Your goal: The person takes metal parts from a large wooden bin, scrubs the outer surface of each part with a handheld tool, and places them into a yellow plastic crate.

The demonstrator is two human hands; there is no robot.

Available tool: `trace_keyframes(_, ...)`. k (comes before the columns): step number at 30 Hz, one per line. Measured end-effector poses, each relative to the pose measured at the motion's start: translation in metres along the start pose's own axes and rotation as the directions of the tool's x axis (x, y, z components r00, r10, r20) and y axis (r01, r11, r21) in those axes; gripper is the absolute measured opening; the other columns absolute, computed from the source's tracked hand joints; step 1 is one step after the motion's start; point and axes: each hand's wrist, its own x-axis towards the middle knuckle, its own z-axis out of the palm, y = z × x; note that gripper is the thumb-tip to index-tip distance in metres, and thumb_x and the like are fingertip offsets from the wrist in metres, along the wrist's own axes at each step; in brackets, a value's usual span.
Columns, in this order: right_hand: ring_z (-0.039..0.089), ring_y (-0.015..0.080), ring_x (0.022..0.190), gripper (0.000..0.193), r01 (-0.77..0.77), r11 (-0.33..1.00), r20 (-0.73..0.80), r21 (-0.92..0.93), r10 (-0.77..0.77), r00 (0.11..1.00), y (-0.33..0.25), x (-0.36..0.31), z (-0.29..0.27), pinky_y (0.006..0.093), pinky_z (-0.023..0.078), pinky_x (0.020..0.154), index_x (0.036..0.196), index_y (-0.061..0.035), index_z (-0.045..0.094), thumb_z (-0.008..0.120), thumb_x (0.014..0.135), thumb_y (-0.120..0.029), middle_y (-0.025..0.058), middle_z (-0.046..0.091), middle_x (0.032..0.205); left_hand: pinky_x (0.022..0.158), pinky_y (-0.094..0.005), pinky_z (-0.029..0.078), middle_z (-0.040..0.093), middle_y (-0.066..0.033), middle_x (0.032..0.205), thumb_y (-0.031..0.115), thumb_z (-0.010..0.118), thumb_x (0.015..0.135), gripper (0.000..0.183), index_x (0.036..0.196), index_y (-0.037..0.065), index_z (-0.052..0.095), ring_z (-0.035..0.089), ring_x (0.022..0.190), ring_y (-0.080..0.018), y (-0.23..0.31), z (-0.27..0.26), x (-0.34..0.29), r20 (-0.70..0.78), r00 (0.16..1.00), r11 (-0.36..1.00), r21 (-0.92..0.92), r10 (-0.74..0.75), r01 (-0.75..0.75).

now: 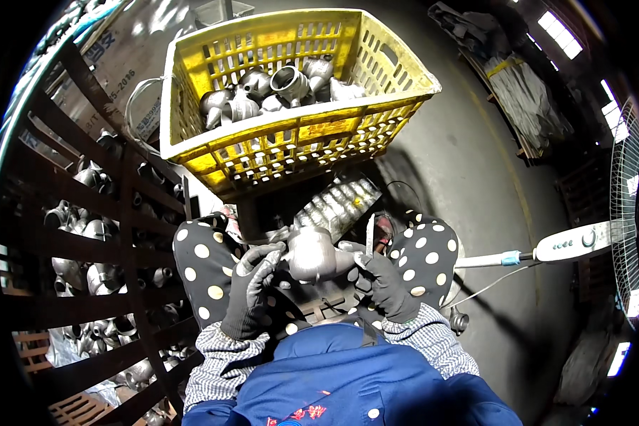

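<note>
In front of my lap a grey metal valve-body-like casting [311,254] is held up, with a round barrel and stubs at its sides. My left hand [252,287], in a dark grey glove, has its fingers curled at the casting's left stub. On the other side my right hand [387,282], gloved too, has its fingertips against the right stub. A narrow flat metal strip [370,236], perhaps a file or blade, stands upright from the right hand's grip; its lower end is hidden in the fingers.
A yellow plastic crate [298,131] with several similar castings [290,84] stands ahead. Below it lies a silvery ribbed bundle [339,204]. At left a brown slatted metal cage [124,234] holds many castings. A fan [575,241] stands at right, its cable on the floor.
</note>
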Motion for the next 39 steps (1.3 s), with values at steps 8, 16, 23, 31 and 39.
trace_keyframes(8, 0.043, 0.008, 0.039, 0.031, -0.052, 0.994, -0.069, -0.096, 0.045, 0.997, 0.012, 0.003, -0.008, 0.0226, 0.033, 0.035, 0.097, -0.0018, 0.062, 0.056, 0.094, -0.032, 0.0047, 0.059, 0.063, 0.056, -0.0211, 0.05, 0.061, -0.0094, 0.095, 0.016, 0.058, 0.094, 0.029, 0.116, -0.002, 0.055, 0.06, 0.07, -0.0125, -0.002, 0.001, -0.003, -0.026, 0.999, 1.0, 0.0, -0.022, 0.022)
trace_keyframes(16, 0.045, 0.0085, 0.038, 0.041, -0.006, 0.968, -0.177, -0.251, -0.04, 0.983, 0.011, 0.001, -0.004, 0.0234, 0.034, 0.035, 0.077, -0.0012, 0.058, 0.063, 0.088, -0.04, 0.0072, 0.059, 0.057, 0.048, -0.02, 0.044, 0.061, -0.0071, 0.088, 0.023, 0.054, 0.097, 0.029, 0.112, -0.002, 0.057, 0.055, 0.058, -0.009, -0.001, 0.004, 0.0, -0.101, 0.993, 0.985, 0.151, -0.069, 0.084)
trace_keyframes(23, 0.043, 0.0088, 0.036, 0.052, 0.0, 0.957, -0.185, -0.29, -0.056, 0.981, 0.014, 0.003, -0.009, 0.0231, 0.033, 0.035, 0.076, 0.0009, 0.061, 0.059, 0.088, -0.05, 0.0081, 0.057, 0.052, 0.048, -0.0198, 0.043, 0.062, -0.0051, 0.082, 0.03, 0.054, 0.097, 0.034, 0.108, -0.002, 0.058, 0.052, 0.053, -0.0074, 0.006, 0.01, -0.003, -0.127, 0.992, 0.971, 0.232, -0.026, 0.055)
trace_keyframes(31, 0.045, 0.0099, 0.037, 0.06, -0.102, 0.955, -0.14, -0.28, 0.064, 0.988, 0.027, 0.014, -0.025, 0.0233, 0.034, 0.036, 0.091, 0.0031, 0.064, 0.051, 0.09, -0.056, 0.0074, 0.061, 0.06, 0.05, -0.0202, 0.043, 0.06, -0.0021, 0.072, 0.046, 0.047, 0.097, 0.047, 0.106, 0.002, 0.061, 0.051, 0.053, -0.0073, -0.006, 0.0, 0.002, -0.078, 0.993, 0.993, 0.063, -0.09, 0.095)
trace_keyframes(39, 0.043, 0.0087, 0.039, 0.056, -0.071, 0.99, 0.154, -0.122, 0.09, 0.984, 0.01, 0.045, 0.019, 0.0215, 0.032, 0.037, 0.096, 0.004, 0.062, 0.046, 0.094, -0.049, 0.004, 0.057, 0.06, 0.049, -0.0216, 0.041, 0.059, -0.0034, 0.069, 0.058, 0.044, 0.093, 0.061, 0.11, 0.001, 0.06, 0.048, 0.051, -0.0083, 0.027, 0.027, -0.003, -0.032, 0.994, 0.993, 0.042, -0.107, 0.108)
